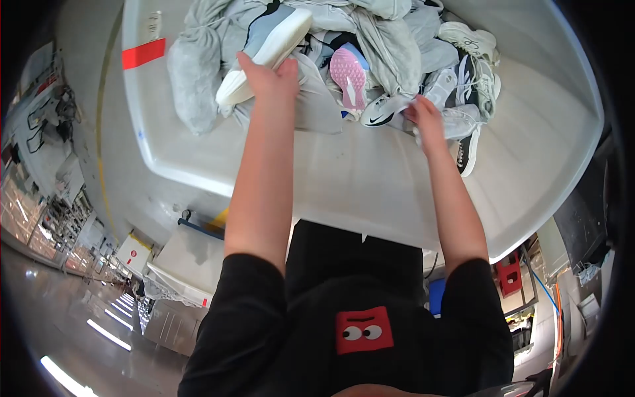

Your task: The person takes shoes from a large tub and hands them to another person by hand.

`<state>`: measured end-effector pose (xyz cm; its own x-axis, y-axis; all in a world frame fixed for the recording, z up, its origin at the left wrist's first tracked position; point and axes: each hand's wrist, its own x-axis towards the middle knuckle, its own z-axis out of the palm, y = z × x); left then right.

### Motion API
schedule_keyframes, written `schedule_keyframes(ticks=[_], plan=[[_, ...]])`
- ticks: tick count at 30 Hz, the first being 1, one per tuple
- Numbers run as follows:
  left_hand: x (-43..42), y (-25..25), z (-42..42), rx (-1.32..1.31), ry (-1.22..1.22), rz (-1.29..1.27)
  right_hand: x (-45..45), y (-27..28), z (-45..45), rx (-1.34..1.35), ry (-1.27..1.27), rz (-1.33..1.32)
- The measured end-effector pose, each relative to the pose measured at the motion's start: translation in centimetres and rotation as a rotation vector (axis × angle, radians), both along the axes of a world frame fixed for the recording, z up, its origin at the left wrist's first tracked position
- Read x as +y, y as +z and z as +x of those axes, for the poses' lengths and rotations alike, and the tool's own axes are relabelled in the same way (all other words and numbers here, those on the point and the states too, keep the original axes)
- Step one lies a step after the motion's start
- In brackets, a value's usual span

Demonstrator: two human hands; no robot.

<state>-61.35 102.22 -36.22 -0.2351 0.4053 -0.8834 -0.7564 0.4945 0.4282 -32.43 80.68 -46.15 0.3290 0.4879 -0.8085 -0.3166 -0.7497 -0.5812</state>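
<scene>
My left hand (270, 76) grips a blue-grey sneaker (268, 49) by its thick white sole, tilted with the sole toward me. The closed fingers of my right hand (426, 120) are at the heel end of a white sneaker (383, 111) with a black swoosh; part of their grip is hidden. Between the hands, a shoe with a pink sole (348, 74) stands among grey cloth bags (390, 53). Right of my right hand lie a black-and-white sneaker (468, 152) and pale sneakers (469, 41) with laces.
The shoes and bags lie inside a large white plastic bin (357, 178), its near rim against my body. A red tape strip (143, 54) marks its left wall. Outside stand a white cart (192, 258) at lower left and a red crate (508, 272) at lower right.
</scene>
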Motion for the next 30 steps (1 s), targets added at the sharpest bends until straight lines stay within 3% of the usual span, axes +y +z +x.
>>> schedule_keyframes(ticks=[2,4,7,8,9,10,12,13,15,17,19,21,22,23,25,27,28,29,30], plan=[[0.4,0.6,-0.7,0.02,0.05,-0.069,9.4,-1.5,-5.7,0.468,-0.159,-0.014],[-1.9,0.4,-2.5,0.092,-0.134,0.091,15.8,-8.2,-9.9,0.593,-0.18,-0.019],[-3.8,2.4,-4.9,0.004,-0.064,0.111,22.7,-14.7,-13.9,0.804,-0.286,-0.081],[-4.7,2.9,-6.1,0.021,-0.101,0.145,23.8,-14.2,-15.3,0.888,-0.316,-0.032],[-5.7,3.4,-7.3,0.035,-0.137,0.175,23.6,-13.1,-16.0,0.652,-0.377,-0.022],[-6.6,3.9,-8.4,0.047,-0.168,0.207,22.2,-16.1,-15.3,1.006,-0.391,0.001],[-8.3,4.5,-11.1,0.036,-0.21,0.276,20.2,-16.6,-13.4,1.395,-0.397,0.001],[-8.8,4.9,-12.5,0.039,-0.229,0.313,18.5,-12.3,-13.4,1.433,-0.398,-0.029],[-9.3,5.9,-14.5,0.051,-0.241,0.391,15.4,-5.1,-12.9,1.328,-0.357,0.035],[-9.3,6.2,-16.6,0.055,-0.265,0.519,12.3,1.8,-13.4,1.237,-0.511,-0.032],[-9.3,7.0,-18.0,-0.121,-0.14,0.446,9.1,8.2,-12.9,1.172,-0.27,0.059],[-8.2,8.4,-18.3,-0.275,-0.047,0.334,6.3,13.3,-12.7,0.502,0.003,-0.033],[-7.1,9.1,-18.1,-0.284,-0.195,0.451,4.7,15.5,-12.6,0.341,0.201,-0.033],[-6.8,8.9,-18.1,-0.244,-0.226,0.4,3.3,17.6,-12.5,0.17,0.391,-0.034],[-7.2,8.2,-17.7,-0.174,-0.292,0.286,1.4,21.9,-13.5,0.036,0.67,0.131],[-6.6,8.8,-16.0,-0.119,-0.409,0.276,3.7,26.9,-14.4,-0.189,0.963,0.568],[-6.5,9.3,-15.0,-0.101,-0.444,0.261,3.9,28.5,-15.0,-0.189,0.903,0.681],[-6.4,9.8,-13.9,-0.083,-0.482,0.248,3.9,30.0,-14.6,-0.2,0.995,0.707],[-6.8,9.8,-13.2,-0.001,-0.644,0.274,4.3,31.1,-14.6,-0.2,1.02,0.8]])
